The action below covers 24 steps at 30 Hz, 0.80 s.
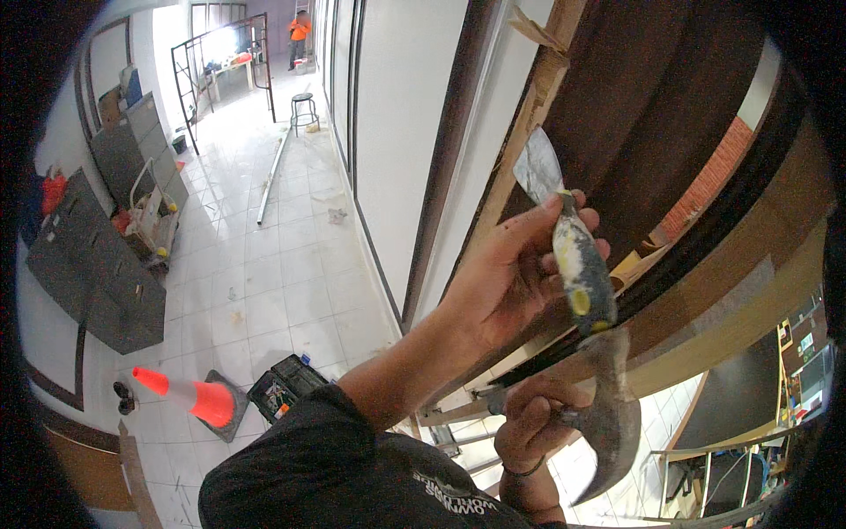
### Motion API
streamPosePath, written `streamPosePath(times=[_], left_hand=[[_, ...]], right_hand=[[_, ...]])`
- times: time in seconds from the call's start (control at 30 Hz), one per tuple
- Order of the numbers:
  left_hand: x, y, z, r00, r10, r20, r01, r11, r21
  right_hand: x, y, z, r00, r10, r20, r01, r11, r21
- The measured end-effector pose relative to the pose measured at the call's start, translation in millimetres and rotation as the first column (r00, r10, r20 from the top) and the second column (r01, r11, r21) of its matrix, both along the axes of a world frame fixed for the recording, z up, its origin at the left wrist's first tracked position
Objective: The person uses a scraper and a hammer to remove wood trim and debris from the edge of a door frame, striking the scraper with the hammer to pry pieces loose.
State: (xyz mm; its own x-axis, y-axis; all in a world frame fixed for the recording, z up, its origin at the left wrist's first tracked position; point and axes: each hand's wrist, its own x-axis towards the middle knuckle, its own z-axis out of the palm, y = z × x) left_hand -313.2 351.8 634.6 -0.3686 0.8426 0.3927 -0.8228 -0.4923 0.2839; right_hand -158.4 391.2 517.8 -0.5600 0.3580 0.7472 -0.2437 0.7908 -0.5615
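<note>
My left hand (520, 264) is closed round the handle of a putty knife (583, 273). Its handle is dark and yellow, smeared with white, and its flat metal blade points up beside the raw wooden edge (539, 88) of a dark brown panel. Lower down, my right hand (539, 423), with a dark band at the wrist, grips a tool with a broad curved grey metal blade (612, 423); its exact kind is unclear. The top of that blade is close to the butt of the putty knife's handle; whether they touch I cannot tell.
Below left, an orange traffic cone (211, 401) stands beside an open black toolbox (286, 388). Grey cabinets (97, 264) line the left wall. Farther off are a long metal bar (275, 176), a stool (304, 110), a scaffold frame (220, 44) and a person in orange (300, 35).
</note>
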Motion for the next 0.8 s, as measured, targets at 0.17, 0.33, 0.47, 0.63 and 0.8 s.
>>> streamPosePath(times=[0.17, 0.33, 0.47, 0.63, 0.8], left_hand=[[1, 7, -2, 0.999, 0.05, -0.013, -0.05, 0.998, -0.023], [4, 5, 1, 0.997, 0.082, 0.001, -0.082, 0.994, -0.075], [6, 11, -5, 0.998, 0.066, 0.003, -0.066, 0.998, -0.005], [6, 18, -4, 0.995, 0.101, 0.001, -0.101, 0.994, -0.031], [10, 21, -6, 0.992, 0.124, 0.03, -0.124, 0.992, -0.009]], right_hand=[[-16, -32, 21, 0.823, 0.028, -0.568, -0.167, 0.967, -0.194], [-3, -11, 22, 0.996, -0.071, -0.058, 0.065, 0.993, -0.1], [-11, -17, 7, 0.778, 0.083, -0.622, -0.183, 0.978, -0.098], [-7, -11, 6, 0.91, -0.111, -0.399, 0.023, 0.976, -0.218], [-14, -9, 14, 0.982, -0.087, -0.165, -0.011, 0.856, -0.517]])
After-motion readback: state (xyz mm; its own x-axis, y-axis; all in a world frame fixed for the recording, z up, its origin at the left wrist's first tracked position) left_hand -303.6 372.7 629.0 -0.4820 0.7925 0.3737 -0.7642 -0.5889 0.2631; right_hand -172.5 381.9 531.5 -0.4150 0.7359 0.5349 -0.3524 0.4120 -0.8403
